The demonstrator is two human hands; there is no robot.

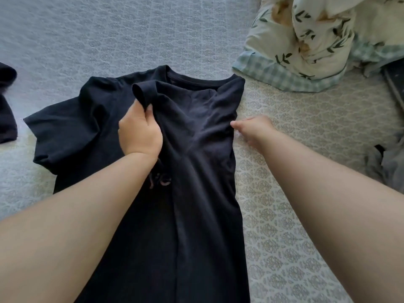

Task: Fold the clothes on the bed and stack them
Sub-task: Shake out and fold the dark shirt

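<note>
A black T-shirt (196, 132) lies on the bed with its collar pointing away from me. Its right side is folded in over the middle, while the left sleeve lies spread out flat. My left hand (140, 132) pinches the folded-over right sleeve between thumb and fingers and holds its cuff up above the chest. At the shirt's right folded edge, my right hand (253, 130) rests with its fingers on the bed, its thumb touching the fabric. Both forearms reach in from the bottom of the view.
The patterned grey bed cover (306, 149) runs all around. A floral and checked duvet (306, 44) is bunched at the top right. Another dark garment (6, 106) lies at the left edge, and a grey cloth (387, 165) at the right edge.
</note>
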